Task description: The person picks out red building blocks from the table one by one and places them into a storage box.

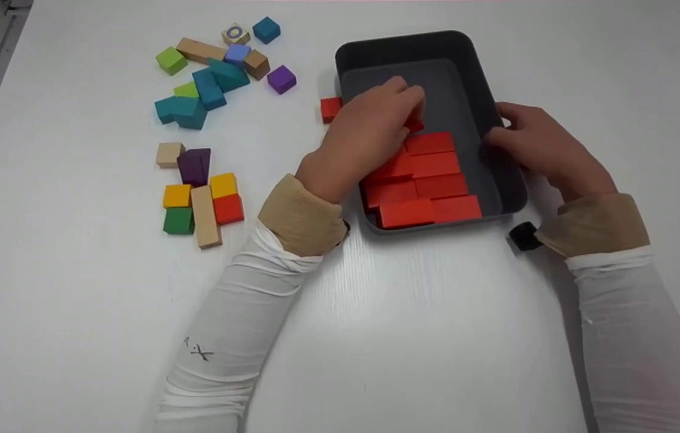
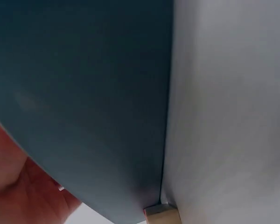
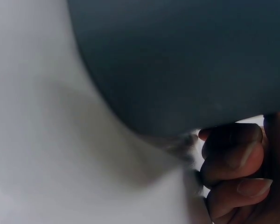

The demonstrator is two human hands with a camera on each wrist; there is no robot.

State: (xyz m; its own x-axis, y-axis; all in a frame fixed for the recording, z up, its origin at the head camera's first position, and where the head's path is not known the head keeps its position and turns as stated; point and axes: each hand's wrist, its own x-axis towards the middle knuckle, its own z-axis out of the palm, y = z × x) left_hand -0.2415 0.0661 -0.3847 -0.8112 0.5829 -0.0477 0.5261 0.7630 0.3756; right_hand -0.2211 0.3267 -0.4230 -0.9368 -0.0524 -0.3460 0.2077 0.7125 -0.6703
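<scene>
A dark grey tray [image 1: 466, 114] lies on the white table, several red blocks [image 1: 436, 163] set flat in rows in its near half. My left hand [image 1: 370, 129] reaches over the left wall, its fingers curled down on a red block [image 1: 415, 124] that is mostly hidden under them. On the right, my right hand [image 1: 541, 141] grips the tray wall, thumb at the rim and fingers outside. The right wrist view shows those curled fingers [image 3: 238, 163] at the wall's outer side. In the left wrist view the tray's outer wall [image 2: 84, 102] covers much of the picture.
Another red block [image 1: 330, 110] lies just outside the tray's left wall. Farther left are loose teal blocks [image 1: 210, 87], a purple cube [image 1: 282, 79] and other coloured pieces. Nearer, a long wooden block [image 1: 205, 218] stands among yellow, green and red cubes.
</scene>
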